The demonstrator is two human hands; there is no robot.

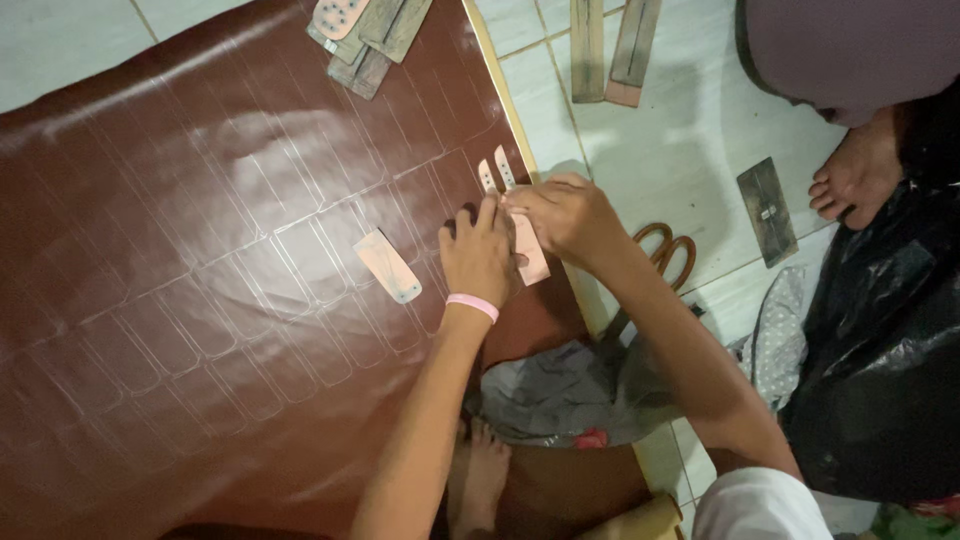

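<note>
Head view, looking down at floor work. Large brown leather sheet (pixel 200 330) lies flat on the tiled floor (pixel 690 150), its surface marked w/ rows of traced strap-shaped outlines. Left hand (pixel 478 258), pink wristband (pixel 472 305) on the wrist, presses palm-down on the sheet near its right edge; fingers extended, flat, gripping nothing. Right hand (pixel 565 215) sits just beside it, touching at the fingertips; fingers curled down onto a long pink template strip (pixel 528 255) that lies on the sheet at the edge, forked end pointing up. Whether the right fingers pinch a pen or tool: cannot tell, hidden under the hand. Second pink template (pixel 387 266), shorter, lies flat on the sheet left of the left hand, apart from it. More templates in a stack (pixel 365 35) at top edge of the sheet. Scissors w/ brown handles (pixel 668 252) on the floor right of the right forearm. Two wooden strips (pixel 608 50) on tiles at top. Dark metal plate (pixel 768 210) on tiles near another person's bare foot (pixel 855 175). Black plastic bag (pixel 885 350) at right. Grey cloth (pixel 560 395) lies below the hands.
</note>
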